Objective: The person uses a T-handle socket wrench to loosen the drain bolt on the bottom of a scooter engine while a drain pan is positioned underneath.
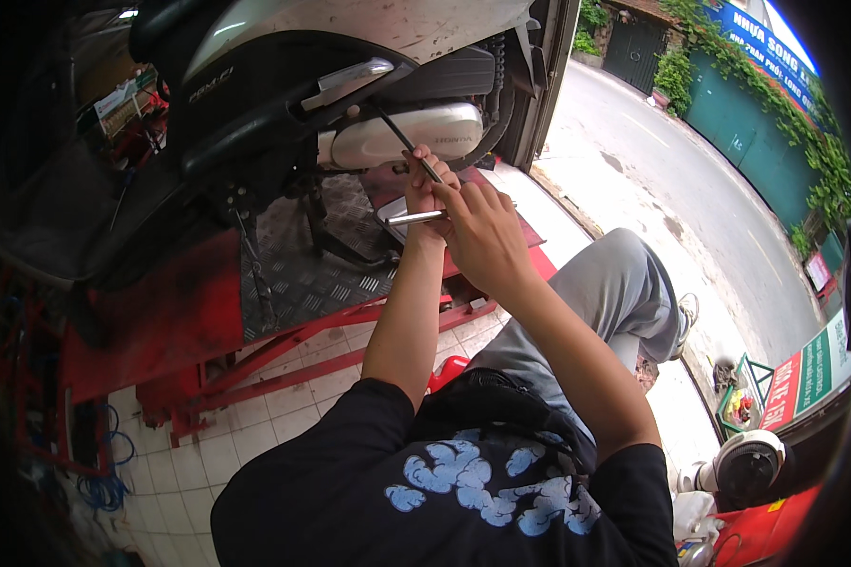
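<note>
A long dark metal tool (394, 128) runs diagonally up toward the scooter's side, above the silver engine cover (411, 142); I cannot make out whether its tip touches. My left hand (425, 184) has its fingers wrapped round the shaft. A shiny steel bar (407, 218) crosses horizontally at my hands. My right hand (480, 231) is closed over the lower part of the tool, just beside my left hand; its fingertips and exactly what they hold are hidden.
The scooter (227, 113) stands on a red lift platform (151, 321). Blue hoses (113, 472) lie at lower left. My bent leg (605, 283) is beside the open doorway onto a street (690, 189). A fan (747, 465) and a red object (766, 529) stand at lower right.
</note>
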Motion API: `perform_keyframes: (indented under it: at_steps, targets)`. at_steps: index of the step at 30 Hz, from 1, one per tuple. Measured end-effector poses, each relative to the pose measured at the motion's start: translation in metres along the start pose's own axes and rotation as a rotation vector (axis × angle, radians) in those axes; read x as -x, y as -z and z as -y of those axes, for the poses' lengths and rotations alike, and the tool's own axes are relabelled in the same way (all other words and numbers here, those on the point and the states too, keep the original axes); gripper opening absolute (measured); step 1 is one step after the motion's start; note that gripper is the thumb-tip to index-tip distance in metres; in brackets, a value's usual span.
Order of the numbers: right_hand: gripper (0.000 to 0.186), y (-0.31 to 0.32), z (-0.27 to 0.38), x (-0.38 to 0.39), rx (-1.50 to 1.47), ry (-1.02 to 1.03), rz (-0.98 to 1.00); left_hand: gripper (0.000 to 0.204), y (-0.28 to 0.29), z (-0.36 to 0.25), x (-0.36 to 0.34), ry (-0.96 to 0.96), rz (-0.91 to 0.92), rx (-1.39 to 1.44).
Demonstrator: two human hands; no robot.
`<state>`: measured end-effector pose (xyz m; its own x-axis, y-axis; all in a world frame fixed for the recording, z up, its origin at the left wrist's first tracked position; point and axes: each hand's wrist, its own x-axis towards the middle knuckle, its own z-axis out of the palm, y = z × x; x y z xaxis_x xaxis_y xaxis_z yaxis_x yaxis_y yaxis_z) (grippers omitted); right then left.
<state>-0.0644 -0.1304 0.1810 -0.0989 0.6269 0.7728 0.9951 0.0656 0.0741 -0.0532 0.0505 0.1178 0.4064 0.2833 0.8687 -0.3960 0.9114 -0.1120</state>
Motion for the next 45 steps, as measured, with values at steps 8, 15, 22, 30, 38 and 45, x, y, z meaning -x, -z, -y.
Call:
perform_keyframes:
  at_steps: [8, 15, 22, 30, 38, 45]
  targets:
    - [0.039, 0.017, 0.002, -0.012, -0.012, 0.002, 0.029, 0.028, -0.01, 0.008, 0.001, -0.026, -0.056, -0.06]
    - [0.021, 0.013, 0.0, -0.035, -0.097, 0.177, 0.107, 0.031, -0.014, -0.004, 0.005, -0.033, -0.085, 0.169]
    - [0.032, 0.005, 0.004, -0.027, -0.451, -0.172, 0.225, 0.02, -0.012, -0.015, -0.001, 0.1, 0.116, -0.213]
    - [0.034, 0.001, -0.007, -0.023, -0.537, -0.286, 0.151, 0.014, -0.028, -0.004, 0.0, -0.018, -0.162, -0.361]
    - [0.03, 0.031, -0.027, 0.004, -0.245, -0.217, 0.093, 0.023, -0.012, 0.039, -0.002, 0.161, -0.215, -0.394]
    - [0.016, 0.04, -0.067, 0.003, -0.135, -0.081, 0.12, 0.026, -0.009, 0.049, -0.01, 0.159, -0.507, -0.507]
